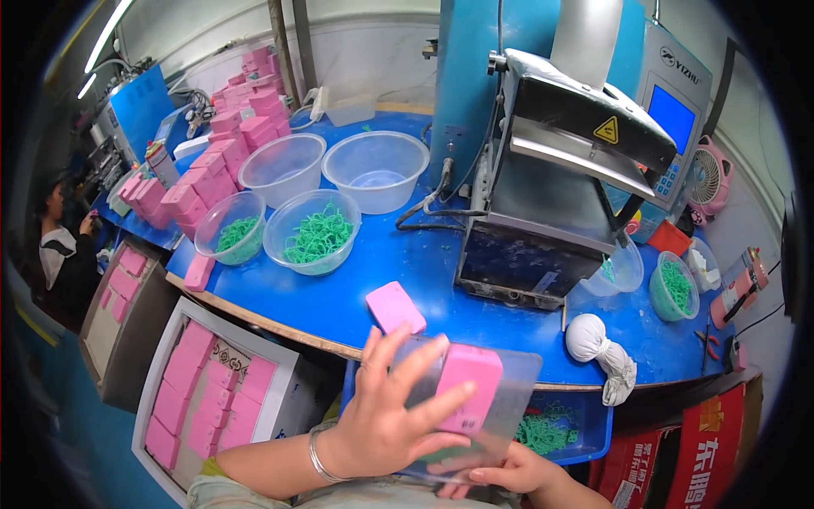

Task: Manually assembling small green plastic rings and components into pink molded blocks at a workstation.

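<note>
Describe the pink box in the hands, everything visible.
The pink box is a small rounded rectangular case, matte and plastic-looking, closed as far as shows. It stands tilted against a clear plastic sheet held below the blue table's edge. The left hand spreads over its left side, fingers touching it; the right hand supports the sheet from underneath. A similar pink box lies on the table just above.

Single head-worn fisheye view: you look down and forward over the near edge of the blue workbench [407, 280], close above your hands, facing the press machine [560, 170]. Straight edges bend toward the rim.
</note>
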A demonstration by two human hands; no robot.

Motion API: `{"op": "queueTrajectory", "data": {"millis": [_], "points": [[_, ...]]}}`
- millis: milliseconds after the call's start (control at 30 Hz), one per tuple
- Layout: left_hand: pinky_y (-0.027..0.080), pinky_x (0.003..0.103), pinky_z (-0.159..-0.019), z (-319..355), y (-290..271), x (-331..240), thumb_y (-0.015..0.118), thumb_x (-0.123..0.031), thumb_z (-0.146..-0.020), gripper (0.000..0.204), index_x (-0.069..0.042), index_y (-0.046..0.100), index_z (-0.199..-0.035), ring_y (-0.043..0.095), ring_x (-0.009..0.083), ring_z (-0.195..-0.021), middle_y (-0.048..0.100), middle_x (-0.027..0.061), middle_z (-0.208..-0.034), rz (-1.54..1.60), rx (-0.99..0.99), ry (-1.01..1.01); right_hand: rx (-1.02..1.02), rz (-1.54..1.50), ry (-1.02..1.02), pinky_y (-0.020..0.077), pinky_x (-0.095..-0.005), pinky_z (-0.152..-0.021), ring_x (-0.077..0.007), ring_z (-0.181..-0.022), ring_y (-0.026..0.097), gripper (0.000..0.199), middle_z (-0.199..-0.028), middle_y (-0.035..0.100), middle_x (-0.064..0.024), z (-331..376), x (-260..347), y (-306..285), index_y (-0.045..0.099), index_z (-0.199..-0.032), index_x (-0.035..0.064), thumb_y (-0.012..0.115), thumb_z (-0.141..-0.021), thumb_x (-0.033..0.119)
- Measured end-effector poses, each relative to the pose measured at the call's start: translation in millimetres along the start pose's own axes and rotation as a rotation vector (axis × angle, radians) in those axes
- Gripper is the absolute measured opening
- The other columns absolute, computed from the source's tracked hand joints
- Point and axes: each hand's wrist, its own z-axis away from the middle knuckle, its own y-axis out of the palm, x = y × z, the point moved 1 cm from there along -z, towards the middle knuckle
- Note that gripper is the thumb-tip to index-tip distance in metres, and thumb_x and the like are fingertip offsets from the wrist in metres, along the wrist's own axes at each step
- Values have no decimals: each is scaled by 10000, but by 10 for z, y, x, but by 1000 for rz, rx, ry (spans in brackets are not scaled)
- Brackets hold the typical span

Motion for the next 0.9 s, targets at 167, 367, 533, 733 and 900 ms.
{"op": "queueTrajectory", "data": {"millis": [167, 367, 533, 733, 900], "points": [[278, 486, -968, -90, -52, 427, 506, -336, -878, 419, 15, 476, -1104, 372, 400, -1154, 429, 227, -1216, 30, -261, -184, -141, -645, -93, 456, -338, -593, -301, -744, 522, 340, -940, 474, -232, 297, 575, 240, 248, -1152, 5, 426, -862, 18], [358, 414, -850, -77, 222, 718, 784, -376, -587, 794, 18, 403, -1162, 445, 333, -961, 475, 176, -1088, -292, -88, -351, 59, -785, -449, 540, -438, -581, -486, -757, 608, 706, -1125, 332, -510, 334, 1157, 277, -112, -1374, -6, 325, -820, -9], [372, 405, -843, -52, 263, 773, 785, -403, -577, 834, 26, 392, -1174, 451, 323, -964, 469, 176, -1095, -310, -73, -372, 49, -682, -470, 541, -402, -546, -436, -675, 625, 705, -1153, 315, -504, 224, 1380, -57, -115, -1375, -4, 327, -827, 42], [334, 429, -928, -90, 245, 748, 790, -385, -574, 917, 24, 315, -1244, 418, 357, -1070, 429, 205, -1154, -311, -75, -379, -402, -525, -587, 568, -347, -685, -356, -854, 632, 455, -1107, 482, -376, 3, 1627, -243, 257, -1315, -52, 340, -888, 77], [320, 436, -945, -67, 274, 783, 789, -393, -579, 936, 24, 301, -1261, 404, 359, -1101, 413, 207, -1194, -337, -91, -347, -674, -10, -714, 527, -252, -499, -211, -605, 638, 356, -828, 626, -222, -151, 1554, -519, 504, -1070, -64, 392, -955, 254]]}}
